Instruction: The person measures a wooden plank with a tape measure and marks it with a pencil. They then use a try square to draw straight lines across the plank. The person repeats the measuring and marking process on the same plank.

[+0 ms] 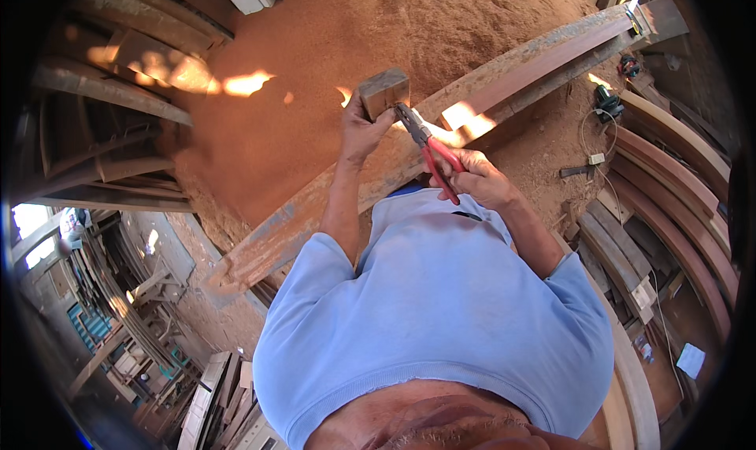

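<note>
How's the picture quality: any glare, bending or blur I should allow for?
Head view: sun patches glare on the reddish board; head view: the bright opening at far left is washed out; head view: planks at right look bowed, perhaps partly fisheye; head view: the pliers and wooden block look reasonably sharp.

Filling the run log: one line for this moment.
left hand: holds wooden block | right hand: holds red-handled pliers | pliers tip: at block, bite unclear | around: sawdust, long board
</note>
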A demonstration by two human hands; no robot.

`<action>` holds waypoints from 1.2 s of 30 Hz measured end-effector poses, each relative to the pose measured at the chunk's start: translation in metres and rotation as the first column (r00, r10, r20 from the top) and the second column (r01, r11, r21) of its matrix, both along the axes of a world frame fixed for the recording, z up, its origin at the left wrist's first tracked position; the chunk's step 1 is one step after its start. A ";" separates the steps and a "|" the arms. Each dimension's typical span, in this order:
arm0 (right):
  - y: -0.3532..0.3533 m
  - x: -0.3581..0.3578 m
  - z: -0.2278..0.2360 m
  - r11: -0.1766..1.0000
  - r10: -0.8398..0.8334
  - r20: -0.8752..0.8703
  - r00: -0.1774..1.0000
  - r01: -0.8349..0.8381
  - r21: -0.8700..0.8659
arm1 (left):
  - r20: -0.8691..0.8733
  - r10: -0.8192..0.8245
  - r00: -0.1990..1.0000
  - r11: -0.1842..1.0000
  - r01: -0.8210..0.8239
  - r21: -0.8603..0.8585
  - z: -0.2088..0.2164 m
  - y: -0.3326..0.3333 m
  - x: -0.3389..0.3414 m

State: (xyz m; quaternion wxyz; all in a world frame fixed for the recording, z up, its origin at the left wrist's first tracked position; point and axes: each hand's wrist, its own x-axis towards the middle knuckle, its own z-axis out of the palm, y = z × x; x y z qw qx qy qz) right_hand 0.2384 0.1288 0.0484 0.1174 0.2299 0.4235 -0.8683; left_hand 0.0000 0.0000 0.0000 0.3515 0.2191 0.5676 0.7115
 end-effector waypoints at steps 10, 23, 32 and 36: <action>-0.005 -0.005 0.028 0.992 -0.098 0.019 0.995 0.099 -0.082 | 0.038 0.005 0.999 1.000 -0.004 -0.023 0.010 0.006 0.004; -0.012 0.001 0.029 0.888 -0.157 0.022 0.987 0.150 -0.435 | 0.003 -0.017 1.000 1.000 0.017 0.004 0.008 0.012 0.012; -0.024 0.003 0.031 0.837 -0.193 0.039 0.980 0.186 -0.515 | 0.029 -0.036 0.999 0.998 0.035 0.044 -0.001 0.006 0.012; -0.032 0.005 0.038 0.683 -0.264 0.036 0.964 0.213 -0.698 | -0.002 -0.069 0.998 0.996 0.069 0.053 -0.002 0.005 0.014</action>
